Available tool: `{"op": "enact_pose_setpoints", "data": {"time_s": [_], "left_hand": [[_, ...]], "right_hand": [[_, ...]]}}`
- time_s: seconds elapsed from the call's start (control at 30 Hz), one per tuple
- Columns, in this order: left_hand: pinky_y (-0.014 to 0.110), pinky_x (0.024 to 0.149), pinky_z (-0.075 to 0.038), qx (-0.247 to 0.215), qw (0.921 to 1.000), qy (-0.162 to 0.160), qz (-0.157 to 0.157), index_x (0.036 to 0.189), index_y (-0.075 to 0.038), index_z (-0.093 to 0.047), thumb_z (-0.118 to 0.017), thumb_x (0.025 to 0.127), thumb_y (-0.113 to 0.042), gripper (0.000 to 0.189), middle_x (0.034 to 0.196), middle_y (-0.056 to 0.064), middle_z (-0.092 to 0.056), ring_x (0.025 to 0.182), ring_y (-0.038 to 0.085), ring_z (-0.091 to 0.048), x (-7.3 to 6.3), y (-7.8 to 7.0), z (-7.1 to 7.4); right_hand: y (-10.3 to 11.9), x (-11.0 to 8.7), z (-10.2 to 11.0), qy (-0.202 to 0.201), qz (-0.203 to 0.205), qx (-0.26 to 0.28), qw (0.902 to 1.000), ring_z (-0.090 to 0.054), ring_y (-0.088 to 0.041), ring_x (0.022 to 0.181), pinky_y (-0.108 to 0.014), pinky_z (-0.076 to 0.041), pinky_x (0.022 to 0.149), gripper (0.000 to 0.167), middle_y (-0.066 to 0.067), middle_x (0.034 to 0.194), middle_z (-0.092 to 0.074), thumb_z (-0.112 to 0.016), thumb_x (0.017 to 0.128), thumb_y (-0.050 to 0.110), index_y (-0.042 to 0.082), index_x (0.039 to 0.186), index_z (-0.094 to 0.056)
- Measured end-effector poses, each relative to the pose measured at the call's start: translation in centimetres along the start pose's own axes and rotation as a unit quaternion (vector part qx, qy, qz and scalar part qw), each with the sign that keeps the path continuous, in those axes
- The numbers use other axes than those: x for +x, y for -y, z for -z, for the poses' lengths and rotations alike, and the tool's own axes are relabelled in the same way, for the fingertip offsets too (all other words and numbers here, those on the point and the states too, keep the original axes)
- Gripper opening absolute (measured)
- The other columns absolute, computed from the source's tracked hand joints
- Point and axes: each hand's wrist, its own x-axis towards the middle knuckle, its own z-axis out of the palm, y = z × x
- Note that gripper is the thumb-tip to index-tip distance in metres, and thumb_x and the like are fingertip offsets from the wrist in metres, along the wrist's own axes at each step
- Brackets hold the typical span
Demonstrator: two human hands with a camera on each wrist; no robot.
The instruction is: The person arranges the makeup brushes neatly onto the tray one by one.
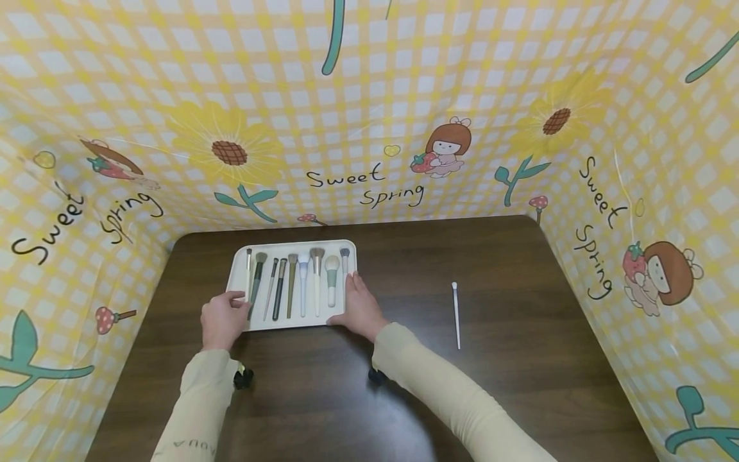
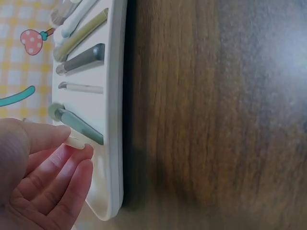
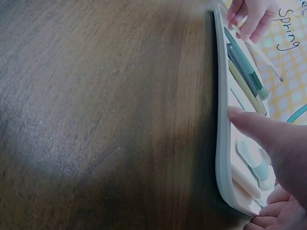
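A white tray [image 1: 235,282] carries a row of makeup brushes, among them a green-handled brush [image 1: 256,279], an olive brush [image 1: 292,282] and a fluffy brush with a pale green handle [image 1: 331,282]. At the tray's left side my left hand [image 1: 222,321] pinches a slim cream-handled makeup brush [image 3: 265,56] by its handle end, its dark tip pointing away. My right hand [image 1: 360,308] grips the tray's right front corner, with the thumb [image 3: 244,117] over the front rim and the fingers along the right side. That hand partly covers the rightmost brush [image 1: 344,256].
A single thin white brush [image 1: 457,314] lies on the dark wooden table [image 1: 404,398], to the right of the tray. Yellow checked cloth [image 1: 369,115] with printed flowers and lettering rises behind the table and along both sides.
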Motion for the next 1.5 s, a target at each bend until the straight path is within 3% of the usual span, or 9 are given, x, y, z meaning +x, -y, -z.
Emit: {"op": "enact_pose_setpoints", "data": {"time_s": [0.23, 0.6, 1.17, 1.5], "left_hand": [[0.055, 0.080, -0.051, 0.012, 0.9999, 0.009, 0.002, 0.116, 0.003, -0.073, -0.064, 0.091, -0.013, 0.031, 0.095, 0.018, -0.076, 0.093, 0.044, -0.068, 0.3, 0.6, 0.1], [0.055, 0.071, -0.052, 0.040, 0.9984, 0.035, 0.018, 0.116, 0.005, -0.072, -0.061, 0.091, -0.013, 0.034, 0.099, 0.023, -0.073, 0.088, 0.045, -0.066, 1.6, 0.9, 0.8], [0.059, 0.073, -0.053, 0.066, 0.9957, 0.055, 0.033, 0.115, 0.005, -0.073, -0.065, 0.090, -0.016, 0.033, 0.107, 0.028, -0.071, 0.096, 0.051, -0.064, 2.1, 1.0, 0.4], [0.057, 0.072, -0.053, 0.067, 0.9952, 0.062, 0.036, 0.116, 0.005, -0.072, -0.066, 0.092, -0.016, 0.033, 0.104, 0.027, -0.071, 0.093, 0.048, -0.065, 2.1, 1.2, 0.4]], "right_hand": [[-0.1, 0.1, -0.1, 0.001, -0.001, -0.008, 1.0000, -0.023, -0.034, 0.151, -0.035, -0.025, 0.119, 0.121, -0.029, 0.163, -0.018, -0.091, 0.074, 0.046, -0.010, 0.157, -0.022], [-0.1, 0.0, 0.2, -0.010, 0.008, 0.001, 0.9999, -0.025, -0.035, 0.150, -0.035, -0.026, 0.119, 0.120, -0.030, 0.162, -0.021, -0.092, 0.074, 0.044, -0.011, 0.155, -0.024], [-0.1, 0.0, -0.1, -0.008, 0.006, 0.002, 1.0000, -0.024, -0.035, 0.150, -0.036, -0.026, 0.119, 0.120, -0.030, 0.162, -0.020, -0.092, 0.073, 0.045, -0.010, 0.156, -0.025], [0.0, -0.1, -0.1, -0.008, 0.005, -0.005, 0.9999, -0.025, -0.035, 0.150, -0.036, -0.027, 0.119, 0.120, -0.030, 0.162, -0.021, -0.092, 0.073, 0.045, -0.010, 0.156, -0.025]]}}
